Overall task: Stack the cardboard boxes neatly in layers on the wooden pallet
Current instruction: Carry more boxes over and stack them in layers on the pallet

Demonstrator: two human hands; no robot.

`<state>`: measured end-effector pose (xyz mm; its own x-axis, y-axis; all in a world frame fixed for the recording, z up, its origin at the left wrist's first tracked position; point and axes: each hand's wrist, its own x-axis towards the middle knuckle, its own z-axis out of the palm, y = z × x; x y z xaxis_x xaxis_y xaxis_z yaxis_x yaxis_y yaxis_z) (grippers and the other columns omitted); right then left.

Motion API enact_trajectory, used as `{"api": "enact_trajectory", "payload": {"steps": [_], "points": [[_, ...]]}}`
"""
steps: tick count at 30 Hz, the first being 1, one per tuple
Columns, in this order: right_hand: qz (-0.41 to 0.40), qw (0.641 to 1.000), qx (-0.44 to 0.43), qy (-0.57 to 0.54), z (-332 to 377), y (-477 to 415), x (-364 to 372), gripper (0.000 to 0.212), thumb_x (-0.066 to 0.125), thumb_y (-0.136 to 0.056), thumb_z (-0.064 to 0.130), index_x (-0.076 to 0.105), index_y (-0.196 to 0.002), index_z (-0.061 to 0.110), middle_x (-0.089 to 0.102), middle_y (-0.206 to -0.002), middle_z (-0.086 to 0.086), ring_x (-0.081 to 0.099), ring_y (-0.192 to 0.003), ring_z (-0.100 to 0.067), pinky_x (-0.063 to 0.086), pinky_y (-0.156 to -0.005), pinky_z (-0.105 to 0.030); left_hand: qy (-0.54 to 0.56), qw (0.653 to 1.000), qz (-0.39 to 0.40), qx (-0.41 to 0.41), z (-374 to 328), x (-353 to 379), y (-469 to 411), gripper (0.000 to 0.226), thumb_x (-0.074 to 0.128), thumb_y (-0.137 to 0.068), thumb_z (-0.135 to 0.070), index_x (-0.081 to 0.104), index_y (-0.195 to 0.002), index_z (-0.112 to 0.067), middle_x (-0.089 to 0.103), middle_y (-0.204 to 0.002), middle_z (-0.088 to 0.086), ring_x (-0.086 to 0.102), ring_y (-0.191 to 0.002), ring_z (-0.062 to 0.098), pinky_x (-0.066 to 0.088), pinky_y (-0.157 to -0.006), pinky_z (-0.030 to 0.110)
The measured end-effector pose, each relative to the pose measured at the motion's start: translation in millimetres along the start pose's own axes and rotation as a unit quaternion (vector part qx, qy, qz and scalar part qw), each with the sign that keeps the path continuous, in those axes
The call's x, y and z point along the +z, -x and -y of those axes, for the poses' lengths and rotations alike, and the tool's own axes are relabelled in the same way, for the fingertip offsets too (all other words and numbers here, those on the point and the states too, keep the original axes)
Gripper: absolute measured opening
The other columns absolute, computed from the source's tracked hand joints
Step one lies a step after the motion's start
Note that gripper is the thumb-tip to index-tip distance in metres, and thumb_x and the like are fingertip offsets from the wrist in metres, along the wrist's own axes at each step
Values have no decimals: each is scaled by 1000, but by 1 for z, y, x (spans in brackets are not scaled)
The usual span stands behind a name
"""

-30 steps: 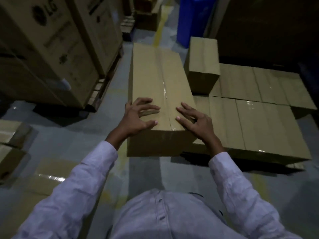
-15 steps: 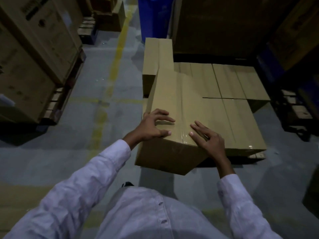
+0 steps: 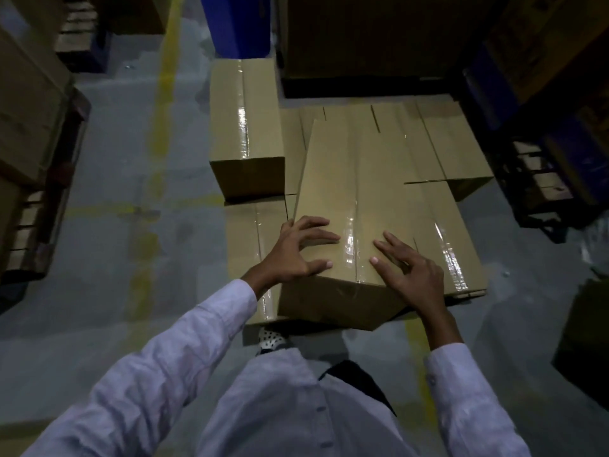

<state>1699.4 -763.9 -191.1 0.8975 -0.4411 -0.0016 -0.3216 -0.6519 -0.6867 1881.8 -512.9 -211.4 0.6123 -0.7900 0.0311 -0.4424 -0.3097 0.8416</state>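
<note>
A long taped cardboard box (image 3: 356,192) lies skewed on top of the first layer of boxes (image 3: 461,232), its near end jutting past the layer's front edge. My left hand (image 3: 296,252) rests on the box's near left corner, fingers spread and bent over the top. On the near right part of the same top my right hand (image 3: 412,275) lies with fingers spread. Another box (image 3: 245,127) sits on the layer at the back left. The wooden pallet (image 3: 468,294) shows only as a thin edge under the layer.
Large cartons on pallets (image 3: 29,133) line the left side across a grey floor aisle with a yellow line (image 3: 161,103). A blue bin (image 3: 237,24) and a dark tall stack (image 3: 379,37) stand behind. More pallets and boxes (image 3: 543,179) crowd the right.
The long box has swung to the right, from beside the stack onto the first layer. Both hands stayed on its near end. My view has shifted right and closer.
</note>
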Motion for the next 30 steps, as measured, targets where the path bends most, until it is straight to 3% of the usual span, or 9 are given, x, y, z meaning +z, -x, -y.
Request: {"api": "enact_trajectory", "payload": {"steps": [3, 9, 15, 18, 21, 23, 26, 28, 30], "points": [[3, 1000, -9, 9, -10, -54, -8, 44, 71, -91, 72, 66, -133, 61, 51, -151, 39, 65, -124, 4, 60, -100, -43, 15, 1000, -17, -15, 16, 3, -42, 55, 85, -84, -47, 69, -136, -43, 45, -157, -19, 28, -147, -6, 28, -121, 68], [47, 996, -81, 12, -73, -178, 16, 45, 69, -94, 71, 71, -134, 51, 55, -152, 31, 70, -116, 4, 65, -83, -36, 30, 996, -75, -23, 88, 33, -128, 54, 83, -86, -47, 70, -138, -35, 45, -160, -11, 36, -152, 16, 34, -117, 70], [53, 983, -173, 44, -112, -315, 54, 41, 70, -95, 65, 72, -133, 50, 56, -151, 30, 70, -114, 3, 59, -82, -24, 36, 985, -164, -34, 160, 41, -208, 58, 82, -84, -45, 71, -137, -27, 45, -162, -6, 36, -152, 20, 34, -117, 69], [59, 981, -180, 46, -129, -358, 78, 44, 68, -97, 66, 68, -138, 50, 51, -156, 29, 69, -120, -4, 61, -86, -32, 17, 986, -159, -39, 184, 31, -235, 63, 80, -83, -47, 68, -141, -26, 43, -164, -8, 33, -154, 18, 29, -119, 73], [123, 979, -152, 52, -157, -373, 117, 53, 65, -102, 61, 56, -152, 47, 30, -172, 22, 46, -150, -16, 46, -116, -56, 36, 982, -159, -97, 211, 22, -245, 59, 86, -84, -28, 69, -141, -25, 50, -160, -6, 43, -151, 17, 37, -119, 68], [167, 975, -140, 45, -172, -363, 141, 60, 66, -104, 52, 48, -159, 40, 14, -179, 11, 21, -163, -18, 26, -126, -67, 87, 951, -236, -180, 223, 15, -239, 53, 84, -88, -7, 72, -136, -26, 63, -148, -3, 58, -138, 15, 52, -111, 56], [168, 972, -114, 118, -170, -339, 161, 71, 67, -98, 62, 38, -162, 50, -7, -180, 9, -5, -165, -33, 9, -126, -76, 23, 904, -353, -240, 234, -14, -236, 46, 75, -94, -4, 73, -135, -25, 73, -131, -3, 69, -121, 14, 59, -104, 48], [160, 962, -127, 181, -157, -329, 173, 76, 65, -92, 75, 35, -160, 57, -12, -180, 8, -10, -166, -33, -5, -121, -79, -85, 922, -286, -249, 249, -36, -246, 71, 78, -89, -5, 56, -152, -28, 60, -151, 0, 54, -141, 21, 49, -117, 50], [168, 951, -154, 207, -145, -324, 187, 84, 64, -86, 82, 32, -160, 60, -7, -180, 9, -9, -166, -30, -8, -117, -83, -211, 932, -135, -260, 270, -52, -260, 108, 86, -78, -9, 28, -167, -30, 28, -173, 2, 22, -161, 31, 23, -130, 56]]}}
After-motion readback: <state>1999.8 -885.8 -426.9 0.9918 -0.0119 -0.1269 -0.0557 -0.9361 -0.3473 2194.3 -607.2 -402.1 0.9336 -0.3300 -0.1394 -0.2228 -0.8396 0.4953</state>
